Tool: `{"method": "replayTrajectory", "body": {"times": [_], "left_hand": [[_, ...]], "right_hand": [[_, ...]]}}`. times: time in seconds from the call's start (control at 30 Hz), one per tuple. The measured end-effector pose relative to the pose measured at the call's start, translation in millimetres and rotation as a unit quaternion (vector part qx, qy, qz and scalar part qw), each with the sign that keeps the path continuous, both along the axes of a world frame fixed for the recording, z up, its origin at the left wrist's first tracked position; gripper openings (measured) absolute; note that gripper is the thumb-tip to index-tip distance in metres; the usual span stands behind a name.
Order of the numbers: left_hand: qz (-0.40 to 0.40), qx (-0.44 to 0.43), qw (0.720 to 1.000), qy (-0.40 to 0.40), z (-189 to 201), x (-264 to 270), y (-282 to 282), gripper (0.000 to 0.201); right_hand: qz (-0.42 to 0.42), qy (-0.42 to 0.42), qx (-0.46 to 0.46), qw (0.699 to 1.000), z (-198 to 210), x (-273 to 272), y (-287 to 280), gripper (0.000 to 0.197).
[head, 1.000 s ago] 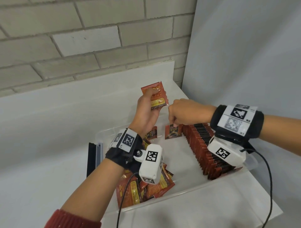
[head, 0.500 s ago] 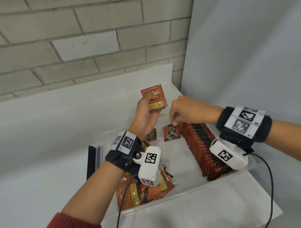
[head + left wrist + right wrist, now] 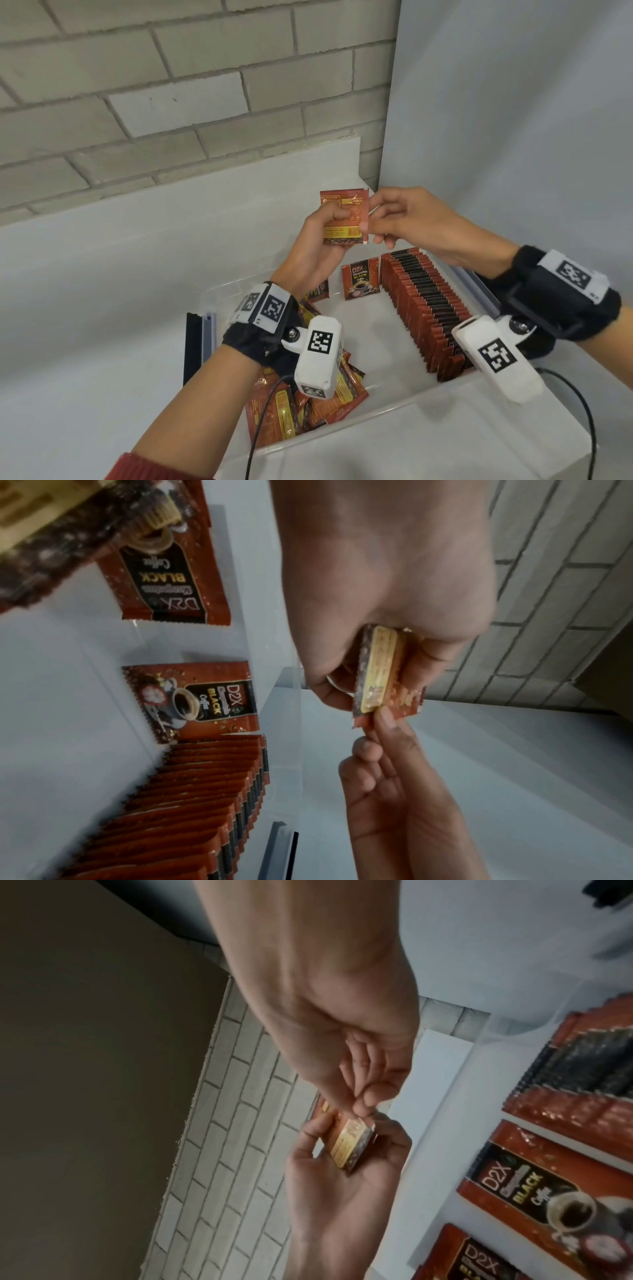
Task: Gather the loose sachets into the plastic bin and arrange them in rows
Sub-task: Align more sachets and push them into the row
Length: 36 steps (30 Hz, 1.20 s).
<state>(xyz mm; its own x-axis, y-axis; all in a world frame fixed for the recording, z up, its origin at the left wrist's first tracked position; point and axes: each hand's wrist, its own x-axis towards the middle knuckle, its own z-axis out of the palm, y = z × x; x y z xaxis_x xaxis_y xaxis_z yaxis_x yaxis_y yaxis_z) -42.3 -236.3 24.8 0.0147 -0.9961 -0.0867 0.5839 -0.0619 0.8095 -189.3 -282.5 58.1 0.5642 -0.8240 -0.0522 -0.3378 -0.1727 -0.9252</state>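
— What are the hands doing above the plastic bin (image 3: 394, 407)?

— The left hand (image 3: 317, 246) grips a small stack of coffee sachets (image 3: 344, 219), fingers curled round it; the right hand (image 3: 407, 219) pinches the stack's right edge with narrow fingers (image 3: 387, 721).

— And inside?

— A packed row of sachets (image 3: 424, 308) lines the right wall, a loose heap (image 3: 308, 404) sits near left, bare floor between. The wrist views show two sachets (image 3: 202, 702) upright against the far wall.
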Motion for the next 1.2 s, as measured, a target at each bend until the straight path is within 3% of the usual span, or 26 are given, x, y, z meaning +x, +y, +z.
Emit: {"method": "replayTrajectory", "body": {"times": [0.07,0.17,0.27,0.33,0.43,0.57,0.7,0.77,0.87,0.93,1.2], "left_hand": [[-0.009,-0.012,1.0,-0.005,-1.0,0.8,0.1,0.029],[-0.019,0.003,1.0,0.002,-1.8,5.3,-1.4,0.068],[-0.035,0.039,0.999,0.004,-0.9,9.2,-3.0,0.079],[-0.068,0.054,0.996,-0.03,0.7,9.5,-2.6,0.072],[-0.111,0.049,0.989,-0.086,2.4,7.2,0.9,0.043],[-0.088,0.047,0.989,-0.105,0.9,6.7,1.8,0.017],[-0.063,0.038,0.994,-0.079,0.0,8.2,0.3,0.022],[-0.043,0.032,0.995,-0.078,-2.3,10.0,-2.1,0.02],[-0.02,0.02,0.998,-0.064,-3.8,12.2,-4.0,0.019],[-0.013,0.014,0.998,-0.064,-4.9,12.2,-4.3,0.019],[-0.008,0.023,0.999,-0.043,-3.6,10.3,-3.4,0.013]], "right_hand": [[-0.007,-0.041,-0.005,0.999,0.2,-3.1,2.6,0.011],[-0.024,-0.103,-0.028,0.994,2.6,-9.4,3.9,0.009],[-0.014,-0.112,-0.078,0.991,3.8,-15.8,5.5,0.012],[-0.002,-0.096,-0.108,0.989,3.5,-18.9,7.9,0.013],[0.0,-0.078,-0.136,0.988,1.0,-22.7,9.0,0.016],[0.003,-0.044,-0.147,0.988,-1.3,-27.3,7.2,0.017],[-0.038,-0.062,-0.101,0.992,1.3,-29.4,7.3,0.02],[-0.064,-0.091,-0.021,0.994,4.1,-29.1,8.4,0.017],[-0.044,-0.121,0.083,0.988,5.4,-30.1,12.3,0.029],[-0.026,-0.113,0.093,0.989,3.0,-30.3,15.9,0.033],[-0.045,-0.077,0.056,0.994,4.9,-32.5,-1.5,0.013]]}}
